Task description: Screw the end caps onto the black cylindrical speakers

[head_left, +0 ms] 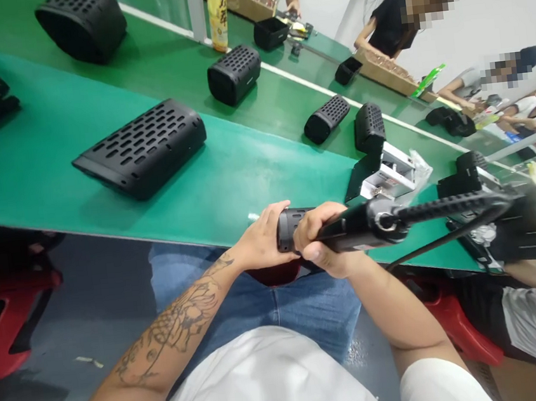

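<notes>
At the table's front edge, my left hand (263,240) is closed around the end of a black perforated housing (287,229). My right hand (323,242) wraps around a black electric screwdriver (354,226), which has a thick cord running off to the right. The screwdriver's tip is hidden behind my fingers, so I cannot tell whether it touches the housing. To the left on the green mat (254,163) lies a larger-looking black perforated housing (150,146).
More black housings (235,75) stand along the green belt (282,106). A white-and-black bracketed part (387,175) is right of my hands. A yellow bottle (218,14) stands by a post. Co-workers (396,24) sit opposite; another person (534,319) sits at right. Red stools (2,317) flank me.
</notes>
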Available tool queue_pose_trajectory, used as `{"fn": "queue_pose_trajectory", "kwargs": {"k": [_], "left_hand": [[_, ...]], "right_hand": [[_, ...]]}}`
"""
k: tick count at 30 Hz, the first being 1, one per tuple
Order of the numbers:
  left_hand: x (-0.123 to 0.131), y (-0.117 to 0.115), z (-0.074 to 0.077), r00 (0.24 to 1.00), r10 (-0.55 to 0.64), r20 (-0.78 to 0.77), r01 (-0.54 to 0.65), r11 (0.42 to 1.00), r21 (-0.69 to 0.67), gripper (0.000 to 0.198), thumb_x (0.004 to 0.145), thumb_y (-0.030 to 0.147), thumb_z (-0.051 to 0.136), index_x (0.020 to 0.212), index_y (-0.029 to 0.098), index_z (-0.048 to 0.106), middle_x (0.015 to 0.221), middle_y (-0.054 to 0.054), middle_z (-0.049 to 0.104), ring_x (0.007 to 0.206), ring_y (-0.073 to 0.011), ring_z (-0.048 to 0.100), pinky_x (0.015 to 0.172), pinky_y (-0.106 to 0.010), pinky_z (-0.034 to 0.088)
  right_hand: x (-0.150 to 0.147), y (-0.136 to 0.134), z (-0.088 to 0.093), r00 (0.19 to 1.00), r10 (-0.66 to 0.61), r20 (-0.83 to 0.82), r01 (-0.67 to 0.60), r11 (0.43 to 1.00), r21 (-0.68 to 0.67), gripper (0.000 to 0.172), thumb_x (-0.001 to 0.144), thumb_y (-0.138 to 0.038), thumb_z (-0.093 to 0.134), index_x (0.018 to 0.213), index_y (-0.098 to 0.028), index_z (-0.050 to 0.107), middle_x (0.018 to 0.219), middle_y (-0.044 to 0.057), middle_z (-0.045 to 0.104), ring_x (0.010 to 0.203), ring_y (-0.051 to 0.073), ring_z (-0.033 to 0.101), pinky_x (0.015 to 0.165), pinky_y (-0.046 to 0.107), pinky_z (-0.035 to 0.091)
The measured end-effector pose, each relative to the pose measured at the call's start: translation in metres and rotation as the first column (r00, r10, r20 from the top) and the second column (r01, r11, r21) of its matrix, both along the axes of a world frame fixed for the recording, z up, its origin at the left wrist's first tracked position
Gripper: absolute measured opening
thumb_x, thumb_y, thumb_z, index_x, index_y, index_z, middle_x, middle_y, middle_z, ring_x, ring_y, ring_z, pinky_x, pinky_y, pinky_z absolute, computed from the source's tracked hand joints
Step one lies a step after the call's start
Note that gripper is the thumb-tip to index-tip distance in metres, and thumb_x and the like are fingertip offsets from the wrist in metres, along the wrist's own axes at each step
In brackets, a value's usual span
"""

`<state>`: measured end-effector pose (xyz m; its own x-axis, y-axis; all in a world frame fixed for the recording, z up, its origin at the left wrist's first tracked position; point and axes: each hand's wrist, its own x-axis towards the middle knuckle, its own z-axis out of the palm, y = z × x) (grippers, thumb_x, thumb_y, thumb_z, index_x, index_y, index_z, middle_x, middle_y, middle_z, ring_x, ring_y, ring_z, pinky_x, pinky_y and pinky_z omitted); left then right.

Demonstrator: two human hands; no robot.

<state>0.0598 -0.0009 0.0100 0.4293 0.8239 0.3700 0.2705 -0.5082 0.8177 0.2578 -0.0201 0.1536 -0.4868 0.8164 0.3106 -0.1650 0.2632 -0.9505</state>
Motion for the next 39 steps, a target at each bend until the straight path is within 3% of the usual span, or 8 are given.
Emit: {"fn": "queue_pose_trajectory", "kwargs": {"k": [6,14,20,25,29,32,35,39], "left_hand": [[-0.031,0.003,0.012,0.998,0.047,-0.042,-0.053,0.989,-0.139,0.116,0.085,0.054,0.111,0.184,0.03,0.056,0.18,-0.018,0.073,0.162,-0.0477,0.081,0.142,-0.066,0.069],[-0.036,0.153,0.028,0.801,0.598,0.038,-0.587,0.796,-0.148,0.116,0.072,0.045,0.117,0.172,0.029,0.06,0.17,-0.016,0.074,0.16,-0.0477,0.078,0.148,-0.071,0.061],[0.039,0.305,0.045,0.627,0.776,0.065,-0.75,0.625,-0.216,0.118,0.08,0.025,0.111,0.178,0.021,0.045,0.188,-0.025,0.059,0.183,-0.0423,0.058,0.164,-0.06,0.039],[0.084,0.374,0.054,0.63,0.776,0.03,-0.745,0.614,-0.261,0.12,0.086,0.021,0.109,0.184,0.019,0.04,0.194,-0.031,0.051,0.189,-0.0422,0.053,0.166,-0.06,0.034],[0.127,0.369,0.057,0.605,0.796,-0.019,-0.782,0.59,-0.204,0.119,0.091,0.013,0.101,0.19,0.012,0.035,0.205,-0.041,0.035,0.204,-0.0493,0.026,0.168,-0.073,0.017],[0.18,0.339,0.051,0.708,0.705,0.036,-0.702,0.709,-0.07,0.116,0.099,0.018,0.094,0.197,0.014,0.03,0.211,-0.04,0.026,0.207,-0.0478,0.015,0.168,-0.074,0.011],[0.227,0.323,0.049,0.814,0.581,-0.011,-0.577,0.806,-0.136,0.134,0.091,0.027,0.107,0.198,0.011,0.028,0.208,-0.043,0.03,0.204,-0.0539,0.024,0.167,-0.073,0.013],[0.237,0.332,0.064,0.796,0.605,-0.012,-0.566,0.738,-0.366,0.131,0.088,0.022,0.109,0.194,0.016,0.033,0.191,-0.039,0.052,0.187,-0.0532,0.055,0.158,-0.068,0.041]], "right_hand": [[0.039,0.009,0.036,0.932,-0.296,-0.209,0.33,0.932,0.152,0.062,0.096,-0.085,0.104,0.104,-0.03,0.077,0.06,-0.011,0.063,0.046,0.015,0.06,0.056,0.034,0.063],[0.184,0.088,0.043,0.484,-0.848,-0.217,0.857,0.41,0.312,0.068,0.091,-0.082,0.11,0.095,-0.029,0.068,0.062,-0.01,0.066,0.045,0.014,0.058,0.052,0.033,0.055],[0.203,0.098,0.011,0.549,-0.815,-0.184,0.83,0.506,0.233,0.065,0.095,-0.074,0.111,0.098,-0.032,0.062,0.063,-0.012,0.065,0.049,0.013,0.061,0.057,0.03,0.06],[0.207,0.091,0.007,0.542,-0.815,-0.206,0.839,0.511,0.185,0.062,0.094,-0.071,0.113,0.093,-0.027,0.068,0.061,-0.01,0.067,0.045,0.014,0.064,0.054,0.031,0.063],[0.212,0.076,0.008,0.587,-0.779,-0.221,0.809,0.57,0.144,0.049,0.1,-0.06,0.11,0.099,-0.025,0.077,0.065,-0.008,0.071,0.048,0.015,0.068,0.056,0.032,0.067],[0.212,0.068,0.012,0.598,-0.75,-0.282,0.799,0.585,0.14,0.045,0.101,-0.061,0.109,0.102,-0.026,0.081,0.068,-0.007,0.071,0.049,0.017,0.068,0.057,0.036,0.068],[0.206,0.065,0.021,0.597,-0.731,-0.329,0.797,0.588,0.14,0.042,0.101,-0.061,0.108,0.104,-0.028,0.083,0.069,-0.007,0.07,0.048,0.018,0.067,0.055,0.037,0.066],[0.197,0.058,0.032,0.562,-0.749,-0.349,0.82,0.558,0.124,0.048,0.099,-0.068,0.106,0.105,-0.029,0.081,0.067,-0.008,0.068,0.048,0.018,0.065,0.055,0.036,0.065]]}}
